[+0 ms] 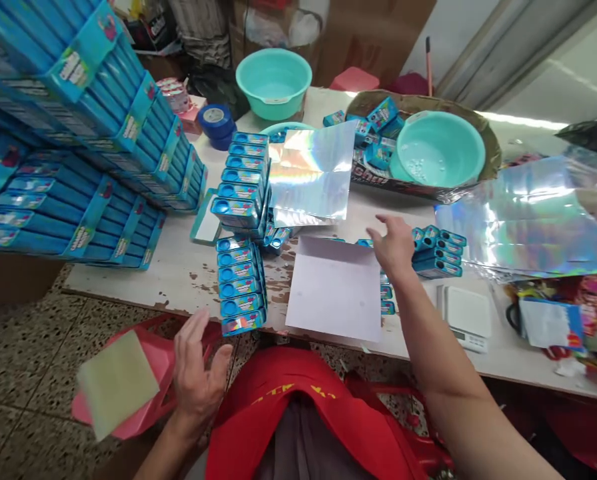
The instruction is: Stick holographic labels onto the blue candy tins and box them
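Grip; left hand (198, 373) loosely parted, empty, near blue boxes (241, 287); right hand (394, 248) spread, empty, beside white sheet (336, 290)

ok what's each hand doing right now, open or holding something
Left hand: open, nothing visible in it, near the blue boxes.
Right hand: open, nothing visible in it, near the white sheet.

Print in view, no word clearly readable.
Blurred lettering stands on the small blue rectangular cardboard boxes (241, 287), stacked blue cardboard display cartons (128, 133), low brown cardboard tray (378, 179) and, in yellow, the red cloth apron (263, 407).
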{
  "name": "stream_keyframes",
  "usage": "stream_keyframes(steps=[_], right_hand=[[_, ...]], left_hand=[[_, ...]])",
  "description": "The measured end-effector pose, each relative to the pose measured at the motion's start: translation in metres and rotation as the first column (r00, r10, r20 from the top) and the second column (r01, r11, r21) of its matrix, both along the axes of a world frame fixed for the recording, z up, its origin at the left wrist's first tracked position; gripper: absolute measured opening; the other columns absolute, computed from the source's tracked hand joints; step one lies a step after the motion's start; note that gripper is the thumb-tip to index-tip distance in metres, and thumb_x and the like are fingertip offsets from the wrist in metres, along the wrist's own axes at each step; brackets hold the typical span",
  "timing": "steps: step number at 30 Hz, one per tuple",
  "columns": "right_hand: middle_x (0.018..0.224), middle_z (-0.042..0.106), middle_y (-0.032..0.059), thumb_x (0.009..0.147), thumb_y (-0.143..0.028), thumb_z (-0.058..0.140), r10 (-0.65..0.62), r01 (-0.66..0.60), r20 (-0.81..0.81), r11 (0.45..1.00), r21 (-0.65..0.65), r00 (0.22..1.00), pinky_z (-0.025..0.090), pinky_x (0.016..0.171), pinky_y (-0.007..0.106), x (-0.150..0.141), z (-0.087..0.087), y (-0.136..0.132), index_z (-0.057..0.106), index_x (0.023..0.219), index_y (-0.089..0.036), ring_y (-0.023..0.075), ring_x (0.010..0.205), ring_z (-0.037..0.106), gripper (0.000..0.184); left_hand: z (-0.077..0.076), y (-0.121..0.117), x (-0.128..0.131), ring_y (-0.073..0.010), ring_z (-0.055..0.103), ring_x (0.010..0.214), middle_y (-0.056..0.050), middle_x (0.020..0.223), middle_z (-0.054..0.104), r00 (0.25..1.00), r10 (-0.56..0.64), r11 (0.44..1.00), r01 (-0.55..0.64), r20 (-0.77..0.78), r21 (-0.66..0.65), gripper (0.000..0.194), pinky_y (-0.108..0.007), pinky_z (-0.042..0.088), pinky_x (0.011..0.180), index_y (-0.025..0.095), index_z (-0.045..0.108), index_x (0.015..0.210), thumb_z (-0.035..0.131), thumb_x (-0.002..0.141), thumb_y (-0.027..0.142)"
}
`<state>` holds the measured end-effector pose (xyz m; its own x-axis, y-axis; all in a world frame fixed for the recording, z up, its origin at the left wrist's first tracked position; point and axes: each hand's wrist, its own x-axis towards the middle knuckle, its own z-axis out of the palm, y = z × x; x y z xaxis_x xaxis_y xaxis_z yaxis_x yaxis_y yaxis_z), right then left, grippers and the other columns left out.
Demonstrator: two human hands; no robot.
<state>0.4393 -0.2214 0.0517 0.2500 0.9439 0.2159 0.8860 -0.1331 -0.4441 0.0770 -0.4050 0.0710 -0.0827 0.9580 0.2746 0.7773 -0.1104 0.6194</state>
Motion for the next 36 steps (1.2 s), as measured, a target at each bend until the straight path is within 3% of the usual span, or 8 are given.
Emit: stream_keyframes(steps=[4,6,9,13,16,20,29,36], right_hand=[[0.123,0.056,0.0142,0.06,-0.036,0.08,0.144,-0.109,0.088,0.942,-0.316,0.986,0.038,0.091,0.048,0.023,-0.047,-0.017,0.058,0.118,-0.022,0.0342,0.113,0.048,0.064],[0.138,0.045,0.0153,0.065,-0.043,0.076,0.142,-0.103,0.091,0.932,-0.347,0.986,0.036,0.096,0.049,0.023,-0.071,-0.036,0.043,0.134,-0.022,0.0352,0.124,0.041,0.078],[0.139,0.043,0.0177,0.071,-0.054,0.068,0.127,-0.116,0.031,0.962,-0.246,0.991,0.035,0.098,0.05,0.029,-0.096,-0.051,0.029,0.142,-0.019,0.0347,0.127,0.039,0.089],[0.132,0.047,0.0195,0.07,-0.061,0.067,0.169,-0.172,-0.038,0.982,-0.075,0.985,0.036,0.099,0.052,0.043,-0.111,-0.053,0.023,0.144,-0.016,0.0347,0.121,0.043,0.097],[0.132,0.045,0.0193,0.072,-0.06,0.065,0.175,-0.172,-0.082,0.984,0.047,0.981,0.038,0.098,0.05,0.052,-0.115,-0.055,0.021,0.145,-0.015,0.0327,0.121,0.043,0.096],[0.128,0.048,0.0159,0.086,-0.047,0.055,0.158,-0.151,-0.034,0.975,0.165,0.987,0.039,0.098,0.048,0.065,-0.113,-0.057,0.034,0.141,-0.019,0.0287,0.12,0.044,0.065],[0.126,0.06,0.0141,0.092,-0.03,0.05,0.193,-0.232,0.331,0.97,0.08,0.924,0.034,0.098,0.048,0.058,-0.106,-0.057,0.057,0.124,-0.018,0.0314,0.124,0.044,0.036],[0.118,0.063,0.0129,0.093,-0.03,0.047,0.233,-0.274,0.247,0.951,0.146,0.94,0.041,0.094,0.04,0.056,-0.105,-0.072,0.062,0.113,-0.017,0.0251,0.114,0.053,0.028]], left_hand=[[0.018,0.054,0.089,-0.0224,0.049,0.121,-0.01,0.127,0.054,0.975,-0.223,0.967,0.218,0.022,0.133,0.047,-0.039,0.041,0.103,0.022,0.041,0.136,0.051,0.09,0.027],[0.003,0.096,0.144,-0.0229,0.046,0.124,-0.012,0.128,0.054,0.958,-0.284,0.954,0.285,-0.025,0.089,0.044,-0.04,0.038,0.106,0.017,0.042,0.133,0.048,0.092,0.027],[-0.034,0.163,0.217,-0.0292,0.032,0.135,-0.011,0.137,0.05,0.878,-0.447,0.886,0.409,-0.173,-0.218,0.042,-0.047,0.033,0.108,0.016,0.045,0.133,0.046,0.092,0.027],[-0.071,0.214,0.271,-0.0312,0.037,0.129,-0.009,0.125,0.058,0.72,-0.631,0.755,0.484,-0.289,-0.442,0.034,-0.06,0.016,0.111,0.022,0.058,0.121,0.052,0.089,0.032],[-0.079,0.22,0.282,-0.0303,0.043,0.121,-0.008,0.114,0.062,0.699,-0.641,0.75,0.481,-0.318,-0.454,0.025,-0.058,0.016,0.108,0.025,0.067,0.103,0.053,0.088,0.04],[-0.072,0.221,0.282,-0.0267,0.05,0.109,-0.007,0.102,0.067,0.741,-0.633,0.722,0.459,-0.225,-0.519,0.024,-0.047,0.029,0.097,0.025,0.07,0.091,0.049,0.089,0.036],[-0.074,0.226,0.286,-0.0231,0.06,0.097,-0.005,0.094,0.073,0.787,-0.602,0.707,0.447,-0.134,-0.548,0.026,-0.039,0.03,0.089,0.023,0.071,0.084,0.045,0.085,0.025],[-0.072,0.224,0.285,-0.0239,0.061,0.096,-0.006,0.093,0.072,0.81,-0.579,0.702,0.433,-0.098,-0.565,0.027,-0.04,0.03,0.091,0.022,0.072,0.086,0.045,0.084,0.023]])
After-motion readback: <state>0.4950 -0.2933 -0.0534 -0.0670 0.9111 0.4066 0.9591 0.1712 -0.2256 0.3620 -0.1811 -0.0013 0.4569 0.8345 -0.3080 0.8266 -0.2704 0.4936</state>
